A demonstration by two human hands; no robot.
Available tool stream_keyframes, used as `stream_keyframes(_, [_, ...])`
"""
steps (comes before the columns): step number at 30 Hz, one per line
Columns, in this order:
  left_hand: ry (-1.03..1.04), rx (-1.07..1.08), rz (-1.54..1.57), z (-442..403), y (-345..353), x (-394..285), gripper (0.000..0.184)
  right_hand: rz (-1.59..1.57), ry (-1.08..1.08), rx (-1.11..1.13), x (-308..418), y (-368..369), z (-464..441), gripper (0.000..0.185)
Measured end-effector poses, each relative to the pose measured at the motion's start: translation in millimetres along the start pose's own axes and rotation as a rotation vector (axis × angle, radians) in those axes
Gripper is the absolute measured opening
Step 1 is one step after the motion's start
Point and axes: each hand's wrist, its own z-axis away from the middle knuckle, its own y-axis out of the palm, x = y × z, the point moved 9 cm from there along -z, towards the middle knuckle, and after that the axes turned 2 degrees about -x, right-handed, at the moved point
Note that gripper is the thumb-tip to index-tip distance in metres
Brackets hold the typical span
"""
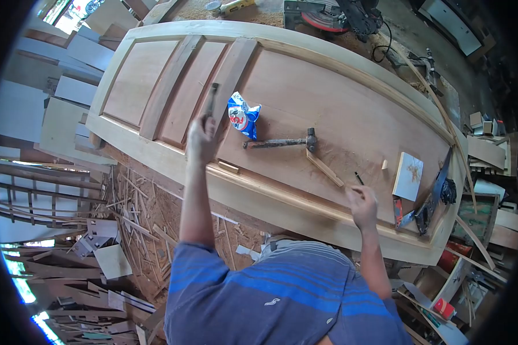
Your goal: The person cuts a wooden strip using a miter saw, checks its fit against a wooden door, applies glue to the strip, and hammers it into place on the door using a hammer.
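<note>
My left hand [201, 141] is closed round a dark, narrow tool [213, 99], possibly a chisel, whose end points away from me over the panelled wooden door [322, 233]. Beside it on the door stands a blue and white packet [244, 116]. A hammer [279, 143] with a worn handle lies right of the packet, its head touching or close to a short wood strip [326, 169]. My right hand [364, 206] hovers over the door's near side, fingers curled together and slightly blurred; what they hold, if anything, is hidden. Just beyond it is a small black stick [358, 178].
On the door's right end lie a white board [408, 176], a small wood block [384, 164] and a handsaw [437, 192]. A power saw [328, 17] sits beyond the far edge. Wood scraps [149, 201] cover the floor at left; clutter is stacked at right.
</note>
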Motion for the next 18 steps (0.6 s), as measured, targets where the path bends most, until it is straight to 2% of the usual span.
stream_keyframes(1, [0.0,0.045,0.131,22,8,-36,0.034,-0.103,0.065,0.109,25,21,-12,0.029])
stream_keyframes(2, [0.045,0.034,0.4,48,27,-59,0.029,-0.22,-0.013,0.189,56,44,-23,0.034])
stream_keyframes(3, [-0.057,0.191,0.548,77,42,-105,0.027,-0.338,-0.097,0.269,89,66,-32,0.04])
stream_keyframes(4, [0.067,0.259,0.603,100,49,-151,0.027,-0.457,-0.102,0.356,120,87,-39,0.042])
stream_keyframes(5, [0.053,0.253,0.516,130,69,-165,0.033,-0.575,-0.105,0.441,145,104,-40,0.045])
stream_keyframes(7, [0.113,0.26,0.521,164,74,-212,0.028,-0.937,0.208,0.466,125,149,-36,0.043])
stream_keyframes(8, [0.076,0.342,0.551,161,77,-205,0.025,-1.112,0.369,0.469,114,166,-35,0.043])
stream_keyframes(10, [-0.002,0.503,0.616,154,78,-170,0.021,-1.057,0.378,0.42,100,158,-31,0.037])
stream_keyframes(11, [-0.125,0.418,0.591,147,82,-119,0.018,-1.03,0.391,0.398,92,153,-25,0.034])
stream_keyframes(13, [0.04,0.059,0.261,93,38,-75,0.013,-0.92,0.473,0.364,69,132,-15,0.034])
stream_keyframes(14, [0.056,0.015,-0.037,74,31,-44,0.018,-0.861,0.522,0.383,56,118,-12,0.034])
stream_keyframes(15, [0.127,0.007,-0.213,59,34,-16,0.02,-0.802,0.569,0.401,44,104,-7,0.035])
stream_keyframes(16, [0.154,0.039,-0.33,49,34,-6,0.013,-0.662,0.516,0.412,39,89,-3,0.039])
stream_keyframes(18, [0.086,0.186,-0.39,40,48,27,0.009,-0.382,0.412,0.43,32,63,10,0.049])
